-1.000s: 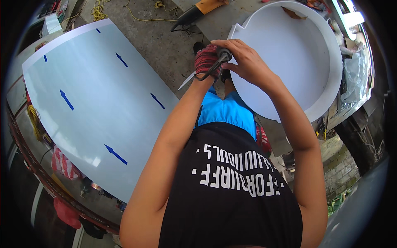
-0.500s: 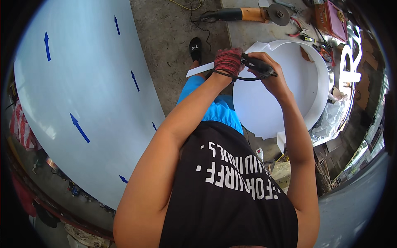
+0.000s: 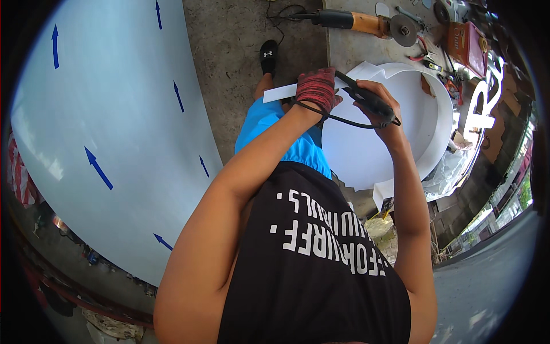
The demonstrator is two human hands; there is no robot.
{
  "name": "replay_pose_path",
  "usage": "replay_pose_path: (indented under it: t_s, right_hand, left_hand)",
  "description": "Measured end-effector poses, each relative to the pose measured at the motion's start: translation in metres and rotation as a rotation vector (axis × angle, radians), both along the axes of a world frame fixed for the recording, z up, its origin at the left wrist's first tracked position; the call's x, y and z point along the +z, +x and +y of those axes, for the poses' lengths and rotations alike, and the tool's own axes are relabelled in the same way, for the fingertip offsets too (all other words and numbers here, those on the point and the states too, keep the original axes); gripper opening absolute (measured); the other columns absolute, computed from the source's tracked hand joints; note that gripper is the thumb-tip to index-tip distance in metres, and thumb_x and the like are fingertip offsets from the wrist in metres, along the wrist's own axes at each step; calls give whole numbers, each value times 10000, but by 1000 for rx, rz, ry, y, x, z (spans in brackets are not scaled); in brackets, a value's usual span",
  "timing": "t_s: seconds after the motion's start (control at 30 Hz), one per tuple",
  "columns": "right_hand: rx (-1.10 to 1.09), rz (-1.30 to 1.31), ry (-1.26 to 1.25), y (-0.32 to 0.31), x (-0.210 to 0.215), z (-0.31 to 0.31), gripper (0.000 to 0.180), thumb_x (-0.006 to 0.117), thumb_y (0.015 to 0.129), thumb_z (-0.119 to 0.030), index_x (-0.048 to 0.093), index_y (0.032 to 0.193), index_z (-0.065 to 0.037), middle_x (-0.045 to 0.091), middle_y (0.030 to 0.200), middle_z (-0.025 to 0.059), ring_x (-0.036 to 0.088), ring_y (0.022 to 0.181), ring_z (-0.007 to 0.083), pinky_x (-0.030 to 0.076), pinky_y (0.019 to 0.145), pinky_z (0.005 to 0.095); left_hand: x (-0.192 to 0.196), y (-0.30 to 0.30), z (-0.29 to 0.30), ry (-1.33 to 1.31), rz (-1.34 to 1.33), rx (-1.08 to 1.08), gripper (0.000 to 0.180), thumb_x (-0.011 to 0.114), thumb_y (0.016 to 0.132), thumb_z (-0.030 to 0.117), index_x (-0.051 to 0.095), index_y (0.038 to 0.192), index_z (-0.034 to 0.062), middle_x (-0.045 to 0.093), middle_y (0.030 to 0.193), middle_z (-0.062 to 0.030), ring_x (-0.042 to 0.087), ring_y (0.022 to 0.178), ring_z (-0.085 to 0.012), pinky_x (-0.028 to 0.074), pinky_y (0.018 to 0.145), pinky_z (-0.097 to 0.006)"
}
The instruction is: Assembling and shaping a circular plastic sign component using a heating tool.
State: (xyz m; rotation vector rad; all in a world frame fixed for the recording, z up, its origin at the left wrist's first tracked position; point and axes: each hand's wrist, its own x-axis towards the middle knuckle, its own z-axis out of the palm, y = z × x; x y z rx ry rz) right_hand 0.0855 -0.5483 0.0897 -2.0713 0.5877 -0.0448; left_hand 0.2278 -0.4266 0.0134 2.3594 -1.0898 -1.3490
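Note:
My left hand [image 3: 317, 90], in a red and black knit glove, is closed round a flat white strip [image 3: 281, 93]. The strip sticks out left of the glove, and a short piece shows on its right. My bare right hand [image 3: 382, 109] grips a black corded hand tool [image 3: 369, 98], its narrow end pointing toward the glove; its exact kind I cannot make out. The tool's cord loops back past my left wrist. Beneath my right hand lies a large round white piece [image 3: 366, 155] with a raised curved wall; whether the strip joins that wall I cannot tell.
An angle grinder [image 3: 361, 23] lies at the far end of the bench [image 3: 349, 51]. Beyond the round piece are red-handled pliers [image 3: 421, 51], a red container [image 3: 467, 46] and white cut-out letters [image 3: 484, 109]. A big pale sheet with blue arrows [image 3: 132, 114] fills the left side.
The view has shifted slightly. My right hand has drawn the tool a little to the right and nearer me, and more of the strip shows between glove and tool.

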Motion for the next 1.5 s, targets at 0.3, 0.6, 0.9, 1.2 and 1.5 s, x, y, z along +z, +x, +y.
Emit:
replay_pose_path:
  t_s: [0.3, 0.6, 0.9, 1.2, 1.5]
  right_hand:
    - [-11, 15, 37, -2, -1, 0, 477, 828, 801, -5, 647, 1238, -67, 709, 1189, 114, 707, 1074, 270, 568, 948, 352]
    - [-8, -50, 35, -7, -7, -1, 416, 775, 846, 11, 655, 1236, -73, 716, 1126, 113, 726, 995, 268, 576, 877, 368]
    - [14, -46, -11, -10, -10, -5, 489, 777, 770, 46, 637, 1222, -78, 693, 1190, 128, 678, 1091, 386, 565, 923, 430]
    - [2, -39, 7, -15, -7, -6, 439, 763, 838, 12, 624, 1244, -78, 695, 1193, 122, 705, 1058, 341, 569, 897, 398]
    - [21, 21, 46, -7, 4, -9, 538, 725, 771, 66, 605, 1281, -54, 644, 1290, 156, 667, 1144, 384, 560, 962, 429]
  left_hand:
    - [-26, -20, -14, -266, -130, -33, 483, 844, 763, 302, 682, 1208, 207, 738, 1147, -72, 688, 1112, -323, 495, 974, -513]
    - [-33, -19, -12, -360, -128, -48, 412, 837, 772, 263, 693, 1148, 176, 752, 1081, -92, 703, 1039, -346, 548, 893, -447]
    - [-9, -4, -11, -246, -68, -2, 661, 870, 761, 346, 615, 1299, 59, 731, 1135, -186, 691, 1090, -364, 550, 927, -438]
    - [-7, -7, -17, -49, -36, -7, 705, 876, 738, 391, 609, 1337, 133, 734, 1155, -150, 698, 1088, -350, 548, 925, -457]
    - [-27, -15, -7, -202, -90, -80, 648, 841, 766, 293, 608, 1354, 154, 702, 1206, -131, 665, 1113, -331, 488, 977, -468]
